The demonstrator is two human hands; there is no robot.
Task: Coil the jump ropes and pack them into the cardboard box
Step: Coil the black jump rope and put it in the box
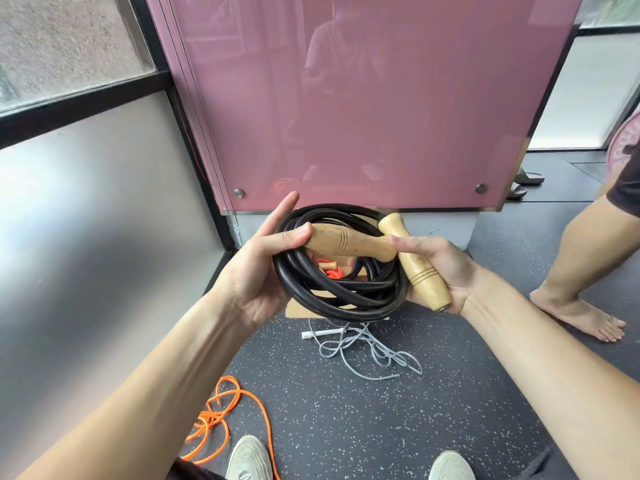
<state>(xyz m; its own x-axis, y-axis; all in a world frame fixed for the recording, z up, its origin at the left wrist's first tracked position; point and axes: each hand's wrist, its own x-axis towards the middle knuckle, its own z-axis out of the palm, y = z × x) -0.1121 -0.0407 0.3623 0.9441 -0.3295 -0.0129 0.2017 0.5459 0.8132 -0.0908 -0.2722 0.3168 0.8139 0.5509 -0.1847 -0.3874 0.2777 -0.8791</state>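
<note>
Left shoe and right shoe are seen at the bottom edge, on the speckled floor. Orange rope is left loose on the floor beside the left shoe. Grey rope is tangled further ahead, its white handle lying just in front of the box.

Black rope is coiled and held up between both hands, above the box, not in it. Left hand is wrapped round the coil's left side: the thumb is pressed on the butt of the level handle, the index finger is stretched straight up, and the other fingers are hidden behind the coil. Right hand is placed at the coil's right side: the slanted handle is laid across the palm, the thumb is pinched onto the neck of the level handle, and the fingers are tucked under the coil. Both handles are crossed, touching, on top of the coil.

Most of the box is covered by the coil; a cardboard corner is seen below it. Through the coil's hole another orange cord is glimpsed; whether it lies inside the box cannot be told.

Pink panel is seen behind. Bare foot of another person is planted at right, well apart from the box. Sandals are seen by the panel's right corner.
</note>
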